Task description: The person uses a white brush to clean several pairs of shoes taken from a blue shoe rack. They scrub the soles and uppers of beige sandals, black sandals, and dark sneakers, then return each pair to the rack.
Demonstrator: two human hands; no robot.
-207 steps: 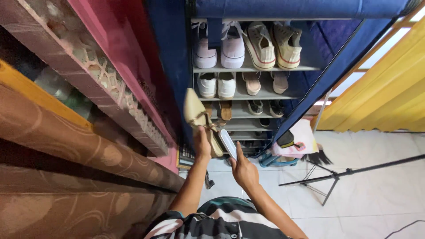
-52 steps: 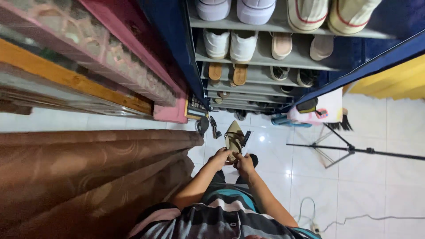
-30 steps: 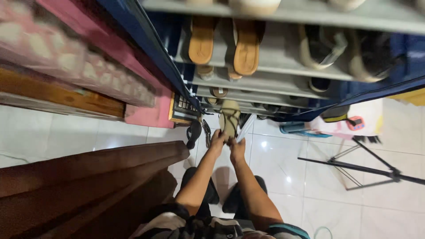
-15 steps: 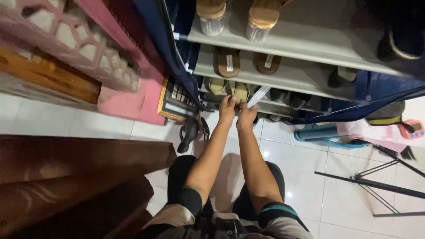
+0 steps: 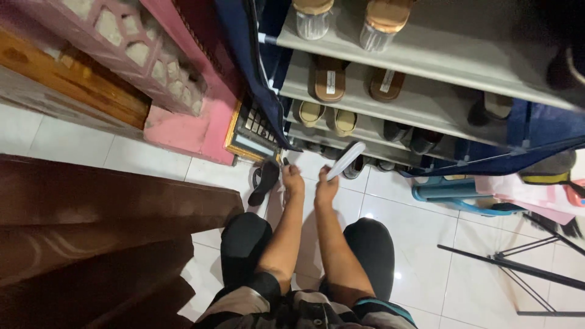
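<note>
the tiered grey shoe rack (image 5: 426, 113) inside its dark blue fabric cover (image 5: 253, 73) fills the upper frame, with pairs of footwear on each shelf; a pink wall base (image 5: 183, 128) and a brown curtain (image 5: 91, 231) stand to the left, and a black stand (image 5: 512, 271) lies across the white tiled floor (image 5: 426, 244) to the right. the person crouches before the lowest shelves, both arms extended. on a lower shelf sits a beige pair of heels (image 5: 326, 117), side by side, toes outward, just above and apart from the hands. a black sandal (image 5: 263, 183) lies on the floor beside the left hand (image 5: 292, 181), with a thin dark strap or second shoe between them; the fingers are curled downward near it, and whether they grip anything cannot be told. the right hand (image 5: 324, 190) is closed round the handle of a white brush (image 5: 345, 161), which angles up toward the rack. judgement: the beige pair appears shelved and the work looks to be between items. the next move would call for a firm hold on a floor shoe with the left hand, and keeping the brush clear of the shelf edge.
</note>
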